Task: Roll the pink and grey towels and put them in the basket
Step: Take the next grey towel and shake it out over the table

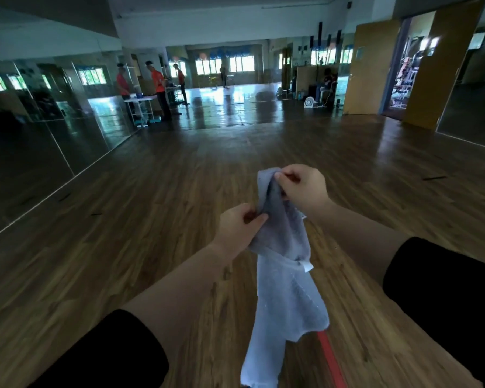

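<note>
A grey towel [284, 289] hangs in the air in front of me, bunched at the top and drooping down to the bottom edge of the view. My right hand [303, 189] pinches its top edge, higher up. My left hand [240, 228] pinches the towel's left edge a little lower. A small white label shows on the towel at its right side. No pink towel and no basket are in view.
Wooden floor [123, 247] spreads all around, with a red strip [332, 362] below the towel. Mirrored walls run along the left and back. People stand by a white table [140, 100] far left. Open wooden doors [373, 65] stand at the far right.
</note>
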`<action>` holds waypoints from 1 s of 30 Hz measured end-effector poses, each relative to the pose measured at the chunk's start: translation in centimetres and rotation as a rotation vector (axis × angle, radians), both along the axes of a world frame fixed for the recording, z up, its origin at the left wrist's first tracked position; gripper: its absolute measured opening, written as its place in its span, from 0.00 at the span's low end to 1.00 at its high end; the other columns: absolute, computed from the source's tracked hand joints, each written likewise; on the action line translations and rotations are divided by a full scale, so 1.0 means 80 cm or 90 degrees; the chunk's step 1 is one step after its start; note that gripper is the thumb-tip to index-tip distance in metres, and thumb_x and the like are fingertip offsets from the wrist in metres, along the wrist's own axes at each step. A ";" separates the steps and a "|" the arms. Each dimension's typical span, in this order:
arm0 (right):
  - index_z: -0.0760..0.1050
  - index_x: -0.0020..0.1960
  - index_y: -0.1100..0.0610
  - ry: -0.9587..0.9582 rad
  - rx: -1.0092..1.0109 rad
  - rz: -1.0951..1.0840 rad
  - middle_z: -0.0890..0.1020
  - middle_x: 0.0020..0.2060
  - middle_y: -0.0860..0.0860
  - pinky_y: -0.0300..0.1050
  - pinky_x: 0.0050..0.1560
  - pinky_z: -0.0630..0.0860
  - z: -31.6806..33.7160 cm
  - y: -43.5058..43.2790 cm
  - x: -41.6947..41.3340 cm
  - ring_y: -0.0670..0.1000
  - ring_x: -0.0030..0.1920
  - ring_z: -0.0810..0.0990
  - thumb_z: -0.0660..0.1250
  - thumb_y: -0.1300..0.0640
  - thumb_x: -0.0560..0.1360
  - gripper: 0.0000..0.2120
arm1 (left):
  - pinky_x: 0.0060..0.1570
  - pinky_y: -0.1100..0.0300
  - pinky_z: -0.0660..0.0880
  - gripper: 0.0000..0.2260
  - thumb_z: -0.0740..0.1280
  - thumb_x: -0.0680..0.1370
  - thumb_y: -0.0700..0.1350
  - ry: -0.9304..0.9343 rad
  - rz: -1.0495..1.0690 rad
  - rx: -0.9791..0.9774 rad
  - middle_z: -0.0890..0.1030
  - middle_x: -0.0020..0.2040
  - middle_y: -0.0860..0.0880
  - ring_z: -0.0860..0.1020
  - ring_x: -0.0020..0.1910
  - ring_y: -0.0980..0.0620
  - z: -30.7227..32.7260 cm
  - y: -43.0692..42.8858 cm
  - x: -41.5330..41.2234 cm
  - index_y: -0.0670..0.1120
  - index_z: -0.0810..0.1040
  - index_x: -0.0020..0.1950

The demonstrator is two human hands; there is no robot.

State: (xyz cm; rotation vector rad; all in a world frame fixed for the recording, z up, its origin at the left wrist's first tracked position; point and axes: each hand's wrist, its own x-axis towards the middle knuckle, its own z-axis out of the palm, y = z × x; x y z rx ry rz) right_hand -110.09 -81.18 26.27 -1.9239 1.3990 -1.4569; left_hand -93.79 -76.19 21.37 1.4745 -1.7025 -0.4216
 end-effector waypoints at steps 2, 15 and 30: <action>0.80 0.40 0.52 -0.018 0.004 -0.002 0.81 0.33 0.46 0.55 0.45 0.81 0.002 -0.004 0.000 0.50 0.38 0.82 0.69 0.55 0.75 0.05 | 0.35 0.66 0.68 0.10 0.68 0.77 0.51 0.022 0.014 -0.023 0.79 0.35 0.53 0.76 0.35 0.60 0.003 -0.001 0.004 0.46 0.77 0.40; 0.83 0.47 0.49 0.091 0.004 0.171 0.83 0.41 0.43 0.38 0.49 0.78 -0.032 0.033 0.023 0.41 0.44 0.81 0.77 0.43 0.66 0.14 | 0.34 0.61 0.69 0.15 0.68 0.77 0.49 0.190 0.144 -0.126 0.75 0.29 0.53 0.73 0.31 0.57 0.056 -0.033 0.018 0.43 0.75 0.33; 0.81 0.44 0.55 0.074 -0.081 0.056 0.83 0.39 0.46 0.33 0.44 0.70 -0.011 0.005 0.008 0.43 0.41 0.79 0.67 0.53 0.77 0.07 | 0.45 0.66 0.78 0.07 0.73 0.74 0.46 0.257 -0.010 0.001 0.85 0.43 0.53 0.82 0.43 0.59 0.016 -0.002 0.004 0.46 0.83 0.50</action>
